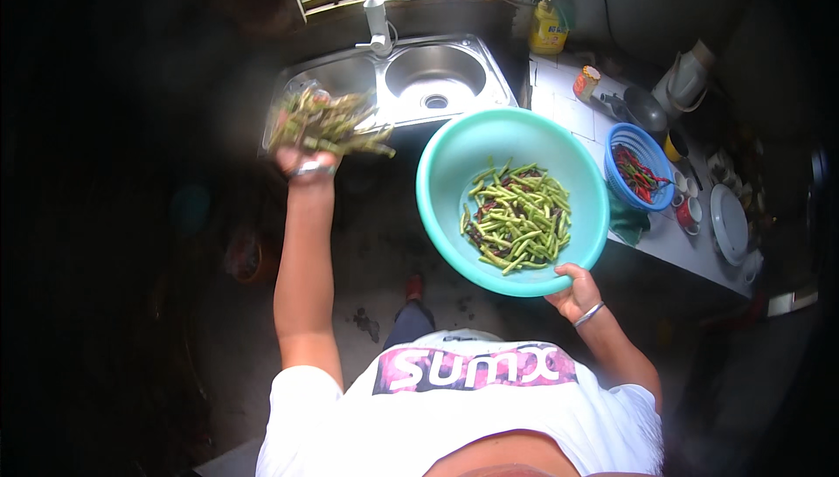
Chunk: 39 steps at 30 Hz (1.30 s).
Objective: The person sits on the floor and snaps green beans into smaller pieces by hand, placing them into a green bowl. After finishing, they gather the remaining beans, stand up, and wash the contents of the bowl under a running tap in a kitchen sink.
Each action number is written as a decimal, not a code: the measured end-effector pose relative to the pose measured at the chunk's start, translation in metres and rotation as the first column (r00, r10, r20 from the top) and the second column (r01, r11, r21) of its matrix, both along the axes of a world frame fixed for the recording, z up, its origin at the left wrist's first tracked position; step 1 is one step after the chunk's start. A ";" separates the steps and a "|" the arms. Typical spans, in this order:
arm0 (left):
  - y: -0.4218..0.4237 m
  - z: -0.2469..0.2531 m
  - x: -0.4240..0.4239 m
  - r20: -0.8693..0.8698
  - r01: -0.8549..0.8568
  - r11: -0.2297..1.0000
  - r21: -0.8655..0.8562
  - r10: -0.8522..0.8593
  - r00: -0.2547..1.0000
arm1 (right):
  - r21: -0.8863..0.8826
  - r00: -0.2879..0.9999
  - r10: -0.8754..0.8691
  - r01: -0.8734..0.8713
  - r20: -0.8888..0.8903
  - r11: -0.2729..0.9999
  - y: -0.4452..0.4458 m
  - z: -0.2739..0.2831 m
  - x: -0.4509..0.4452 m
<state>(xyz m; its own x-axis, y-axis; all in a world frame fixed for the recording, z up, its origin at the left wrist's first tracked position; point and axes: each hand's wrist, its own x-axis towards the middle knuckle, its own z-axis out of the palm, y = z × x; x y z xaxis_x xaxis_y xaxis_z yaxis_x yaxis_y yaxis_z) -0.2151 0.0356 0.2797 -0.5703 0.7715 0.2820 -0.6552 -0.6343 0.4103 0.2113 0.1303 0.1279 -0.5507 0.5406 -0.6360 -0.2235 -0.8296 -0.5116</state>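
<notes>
My left hand [303,160] is stretched out at the near left edge of the sink, holding a blurred bunch of green-brown pods or plant trimmings [321,123]. Whether something lies beneath the bunch is hard to make out. On the other side, my right hand [575,295] grips the near rim of a large turquoise plastic basin [440,214], thumb over the edge. Cut green bean pieces [521,228] lie heaped in the bottom of the basin, with dark red-brown pieces among them. The basin is tilted towards me, in front of the sink's right bowl.
A steel double-bowl sink [495,77] with a faucet [376,21] stands below a barred window. On the white-tiled counter [557,100] are a yellow pump bottle [548,30], a jar [586,83], a blue basket [613,169] of red chilies [639,175], cups [688,213] and a thermos [682,80].
</notes>
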 end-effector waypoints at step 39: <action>0.114 0.113 -0.161 -0.347 -0.536 0.819 -0.204 0.451 0.822 | -0.032 0.998 -0.060 0.061 0.036 0.998 -0.016 0.017 -0.015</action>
